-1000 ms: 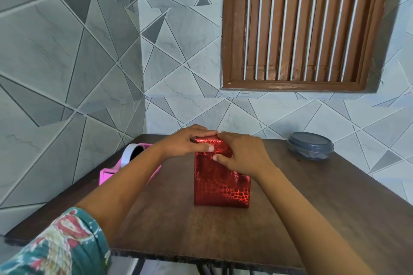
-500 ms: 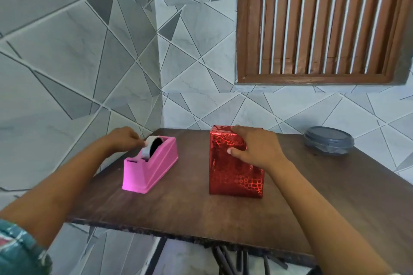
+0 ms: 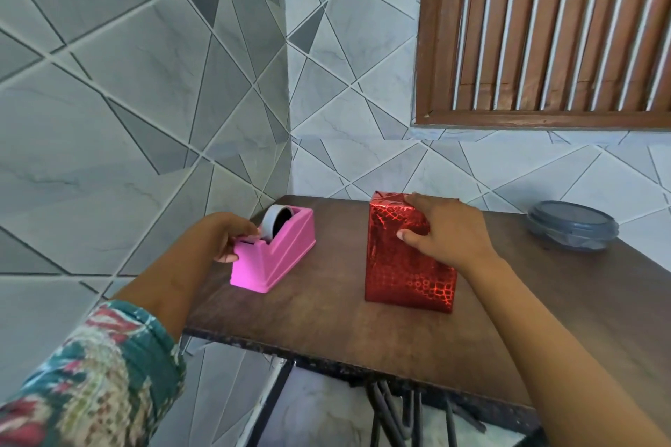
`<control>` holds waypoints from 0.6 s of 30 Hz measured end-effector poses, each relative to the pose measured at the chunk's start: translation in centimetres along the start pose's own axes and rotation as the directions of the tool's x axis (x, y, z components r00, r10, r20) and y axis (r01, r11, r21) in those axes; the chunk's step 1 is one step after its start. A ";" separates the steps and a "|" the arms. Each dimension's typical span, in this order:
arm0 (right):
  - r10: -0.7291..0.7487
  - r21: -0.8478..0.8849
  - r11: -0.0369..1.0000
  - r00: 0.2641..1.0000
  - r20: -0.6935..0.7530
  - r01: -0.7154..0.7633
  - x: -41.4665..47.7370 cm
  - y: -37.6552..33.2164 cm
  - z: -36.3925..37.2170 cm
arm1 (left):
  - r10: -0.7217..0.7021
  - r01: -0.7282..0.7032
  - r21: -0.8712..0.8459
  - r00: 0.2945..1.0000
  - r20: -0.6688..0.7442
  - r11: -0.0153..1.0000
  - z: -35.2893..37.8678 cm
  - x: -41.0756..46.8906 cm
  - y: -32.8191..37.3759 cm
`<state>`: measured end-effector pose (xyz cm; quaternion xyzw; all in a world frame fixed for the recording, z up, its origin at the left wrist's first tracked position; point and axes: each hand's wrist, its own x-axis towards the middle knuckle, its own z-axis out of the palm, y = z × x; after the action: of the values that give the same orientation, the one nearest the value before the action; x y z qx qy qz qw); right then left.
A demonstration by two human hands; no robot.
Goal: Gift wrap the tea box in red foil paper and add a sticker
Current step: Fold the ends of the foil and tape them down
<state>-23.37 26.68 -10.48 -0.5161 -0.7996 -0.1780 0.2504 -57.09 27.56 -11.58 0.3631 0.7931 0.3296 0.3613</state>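
- Taping down the top fold of the wrap, judged as the step in hand: sides already covered, top gathered but apparently not yet fixed, no sticker visible anywhere.
- Standing the tea box [image 3: 410, 258] upright near the middle of the dark wooden table [image 3: 326, 316], sheathed in red foil paper [image 3: 406, 287] on every face that shows, with creased folds bunched at the top.
- Pinning those folds with the right hand [image 3: 443, 232]: fingers laid over the top edge, thumb pressed against the near face, clamped on the box.
- Reaching with the left hand [image 3: 225, 236] to the near, cutter end of the pink tape dispenser [image 3: 279, 261], which sits left of the box and well apart from it.
- Curling fingers over the dispenser's top there, thumb against its front; cannot tell whether a loose tape end is pinched or only the plastic body is gripped.
- Showing a grey tape roll [image 3: 276, 225] seated in the dispenser's cradle.
- Leaving a grey lidded container [image 3: 572, 229] untouched at the table's far right, near the tiled wall.
- Calling next, probably, for drawing out a strip, tearing it against the cutter without dragging the dispenser, and carrying it across to the fold.
- Needing steady pressure from the right hand meanwhile, since stiff foil is likely to spring open once released.
- Saving the sticker for after the top is sealed.
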 end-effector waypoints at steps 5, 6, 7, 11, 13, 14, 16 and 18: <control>0.011 -0.010 1.000 1.000 -0.006 -0.011 -0.1 -0.1 0.0 | -0.036 0.039 -0.073 0.999 0.034 0.997 0.0 -0.8 -0.1; 0.014 -0.010 1.000 1.000 -0.008 -0.014 -0.1 -0.1 0.1 | -0.021 0.026 -0.130 0.999 0.040 0.991 -0.2 -0.9 -0.2; 0.015 -0.010 1.000 1.000 -0.009 -0.015 -0.1 -0.1 0.1 | 0.006 0.004 -0.208 0.999 0.048 0.978 -0.5 -0.9 -0.3; 0.022 -0.006 1.000 1.000 -0.019 -0.022 -0.1 -0.1 0.3 | 0.185 -0.138 -0.484 0.981 0.050 0.864 -1.7 -1.2 -1.4; 0.028 0.006 1.000 0.999 -0.022 -0.028 -0.1 -0.1 0.4 | 0.236 -0.193 -0.534 0.972 0.013 0.823 -1.4 -1.0 -2.8; 0.030 0.010 1.000 0.999 -0.022 -0.029 -0.1 0.0 0.4 | 0.246 -0.206 -0.570 0.969 -0.006 0.796 -1.0 -0.7 -3.6; 0.029 0.014 1.000 0.999 -0.022 -0.029 -0.1 0.0 0.5 | 0.259 -0.216 -0.643 0.965 -0.028 0.735 -0.3 -0.3 -5.4; 0.026 0.009 1.000 0.999 -0.018 -0.026 0.0 0.0 0.6 | 0.297 -0.238 -0.665 0.954 -0.025 0.708 0.3 0.0 -6.7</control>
<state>-23.46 26.99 -10.94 -0.5239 -0.7911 -0.1760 0.2621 -59.15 24.10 -16.99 0.3361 0.5478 0.6220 0.4473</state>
